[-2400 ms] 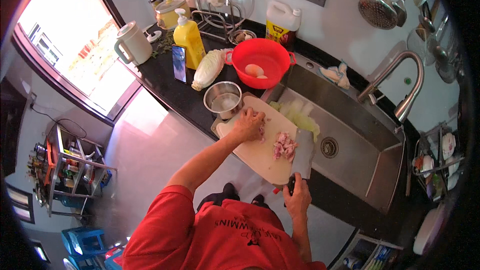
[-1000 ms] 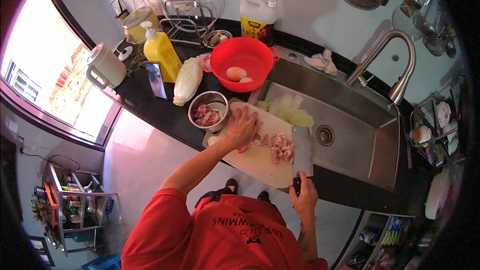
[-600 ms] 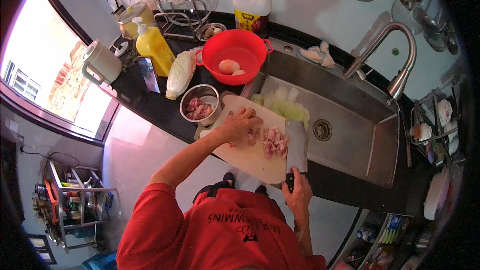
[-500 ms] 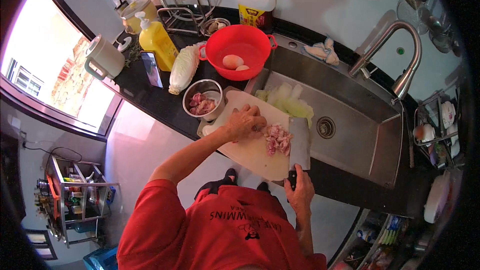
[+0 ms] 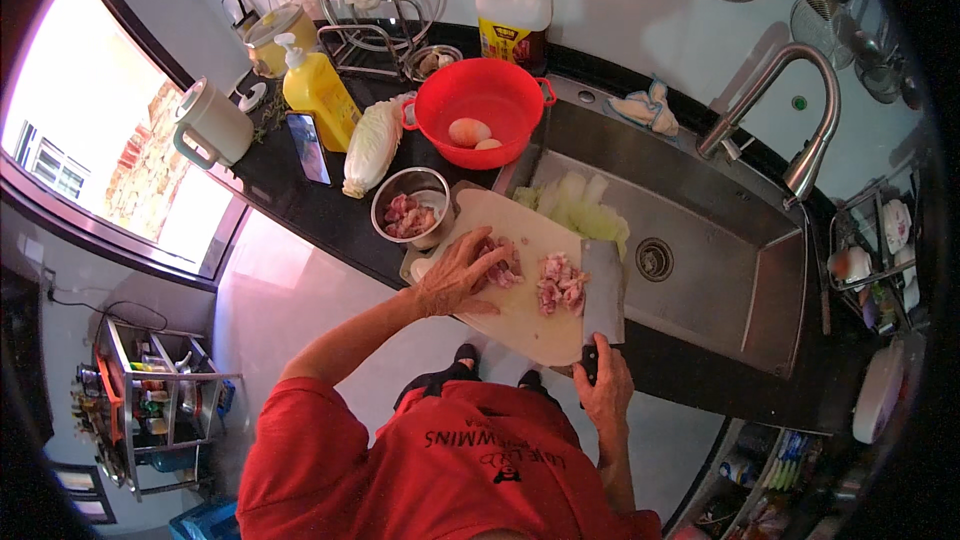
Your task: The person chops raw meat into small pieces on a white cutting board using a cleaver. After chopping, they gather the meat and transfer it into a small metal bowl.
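Observation:
My right hand (image 5: 605, 388) grips the dark handle of a cleaver (image 5: 602, 285), its broad blade resting along the right side of the cutting board (image 5: 500, 325). Left of the blade lies a pile of chopped raw meat (image 5: 562, 285). A second clump of meat (image 5: 502, 266) sits further left, against the fingers of my left hand (image 5: 455, 278). That hand is open over the board's left part, thumb apart from the fingers. Just beyond it, a steel bowl (image 5: 412, 208) holds more meat pieces.
A red colander (image 5: 475, 90) with eggs stands behind the board. Beside it are a napa cabbage (image 5: 374, 150), a phone (image 5: 308, 148) and a yellow pump bottle (image 5: 320, 95). Pale green leaves (image 5: 575, 202) lie in the steel sink (image 5: 720, 270), under a curved faucet (image 5: 835, 100).
My left hand has drawn back left and nearer to me, its fingers spreading; a clump of meat now shows beside it, apart from the main pile. The cleaver has barely moved.

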The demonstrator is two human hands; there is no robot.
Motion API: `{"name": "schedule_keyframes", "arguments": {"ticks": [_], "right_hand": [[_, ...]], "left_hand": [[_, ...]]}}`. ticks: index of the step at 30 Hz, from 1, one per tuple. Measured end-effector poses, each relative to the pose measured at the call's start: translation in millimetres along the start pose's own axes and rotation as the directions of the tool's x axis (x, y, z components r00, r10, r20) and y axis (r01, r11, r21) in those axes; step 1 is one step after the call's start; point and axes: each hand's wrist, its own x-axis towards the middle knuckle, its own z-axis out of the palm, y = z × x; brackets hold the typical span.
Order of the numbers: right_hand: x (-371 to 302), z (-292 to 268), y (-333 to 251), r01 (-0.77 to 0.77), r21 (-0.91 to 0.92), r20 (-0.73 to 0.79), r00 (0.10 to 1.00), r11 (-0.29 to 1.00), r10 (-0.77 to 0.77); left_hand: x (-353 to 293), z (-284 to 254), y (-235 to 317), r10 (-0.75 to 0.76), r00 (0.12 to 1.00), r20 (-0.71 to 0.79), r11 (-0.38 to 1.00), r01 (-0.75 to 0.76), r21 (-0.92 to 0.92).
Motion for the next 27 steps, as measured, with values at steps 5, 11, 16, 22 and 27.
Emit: {"name": "schedule_keyframes", "arguments": {"ticks": [5,11,16,22,27], "right_hand": [[-4,-1,-2,0.005,-0.017,-0.008,1.0,1.0,-0.005],[0,-1,-5,-0.011,0.012,-0.027,1.0,1.0,0.011],[-2,-2,-6,-0.013,0.004,-0.028,1.0,1.0,0.013],[-2,5,0,-0.023,0.006,-0.04,0.999,1.0,0.023],[-2,1,-3,-0.043,0.018,0.003,0.999,0.999,0.043]], "left_hand": [[4,16,-20,0.013,1.0,-0.013,0.995,-0.015,-0.098],[45,23,-27,0.218,0.975,0.047,0.973,-0.213,-0.093],[38,37,-29,0.259,0.964,-0.057,0.951,-0.265,-0.157],[40,62,-27,0.233,0.936,-0.264,0.971,-0.241,0.003],[50,44,-7,-0.186,0.91,-0.372,0.925,0.034,-0.379]]}}
